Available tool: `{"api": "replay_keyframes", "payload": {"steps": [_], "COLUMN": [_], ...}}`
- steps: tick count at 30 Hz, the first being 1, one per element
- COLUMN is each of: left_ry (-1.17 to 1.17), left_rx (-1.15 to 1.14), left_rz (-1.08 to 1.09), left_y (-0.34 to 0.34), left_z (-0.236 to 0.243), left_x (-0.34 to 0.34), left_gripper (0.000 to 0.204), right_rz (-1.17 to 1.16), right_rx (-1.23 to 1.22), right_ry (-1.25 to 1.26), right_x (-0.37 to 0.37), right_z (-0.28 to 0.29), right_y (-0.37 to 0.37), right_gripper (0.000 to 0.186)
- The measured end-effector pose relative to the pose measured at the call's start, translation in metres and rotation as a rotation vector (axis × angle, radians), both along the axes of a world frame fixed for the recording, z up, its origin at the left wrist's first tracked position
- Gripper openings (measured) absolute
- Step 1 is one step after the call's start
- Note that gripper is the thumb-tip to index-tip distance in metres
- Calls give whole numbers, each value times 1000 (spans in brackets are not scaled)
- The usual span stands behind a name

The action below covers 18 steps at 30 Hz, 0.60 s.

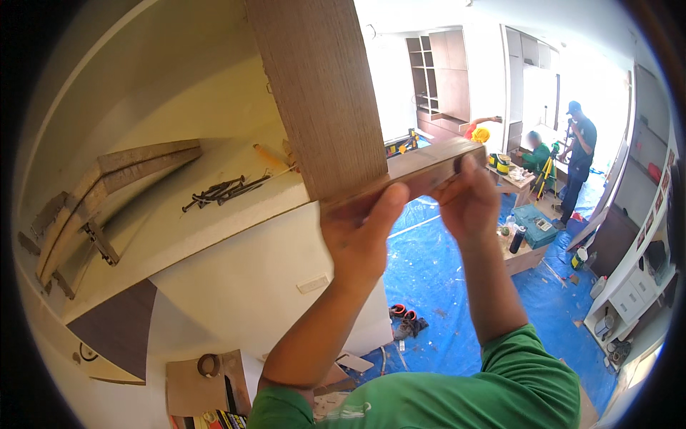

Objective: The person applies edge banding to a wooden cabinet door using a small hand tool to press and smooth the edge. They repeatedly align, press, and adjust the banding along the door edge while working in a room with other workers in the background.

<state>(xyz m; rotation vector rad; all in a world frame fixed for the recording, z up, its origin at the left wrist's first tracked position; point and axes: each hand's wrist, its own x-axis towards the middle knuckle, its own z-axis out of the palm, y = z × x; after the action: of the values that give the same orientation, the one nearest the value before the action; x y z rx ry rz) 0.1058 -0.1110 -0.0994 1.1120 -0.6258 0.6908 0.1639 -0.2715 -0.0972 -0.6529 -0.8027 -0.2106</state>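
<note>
A short brown wooden strip lies across the lower end of an upright wood-grain board. My left hand grips the strip's near end, its thumb along the side by the board's bottom edge. My right hand holds the far end, fingers bent around it. Whether the strip touches the board or is fixed to it, I cannot tell. Left of the board, several dark screws or nails lie on a pale ledge, near a yellow-orange handled tool.
A curved wooden piece with metal hardware rests on the ledge at left. Blue sheeting covers the floor, with shoes on it. Beyond are a low wooden table, a yellow tripod, a standing person and a crouching person.
</note>
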Motion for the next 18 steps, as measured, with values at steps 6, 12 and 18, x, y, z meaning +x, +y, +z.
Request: {"api": "replay_keyframes", "payload": {"steps": [6, 12, 18], "left_ry": [22, -663, -1060], "left_rx": [150, 881, 1318], "left_rz": [-269, 857, 1517], "left_y": [-11, 46, 68], "left_z": [-35, -15, 74], "left_x": [10, -38, -30], "left_gripper": [70, 36, 39], "right_rz": [52, -134, -70], "right_rx": [61, -49, -114], "right_ry": [73, 310, 531], "right_x": [8, -6, -8], "right_z": [-46, -136, -223], "right_y": [-56, -109, -101], "right_gripper": [41, 51, 46]}}
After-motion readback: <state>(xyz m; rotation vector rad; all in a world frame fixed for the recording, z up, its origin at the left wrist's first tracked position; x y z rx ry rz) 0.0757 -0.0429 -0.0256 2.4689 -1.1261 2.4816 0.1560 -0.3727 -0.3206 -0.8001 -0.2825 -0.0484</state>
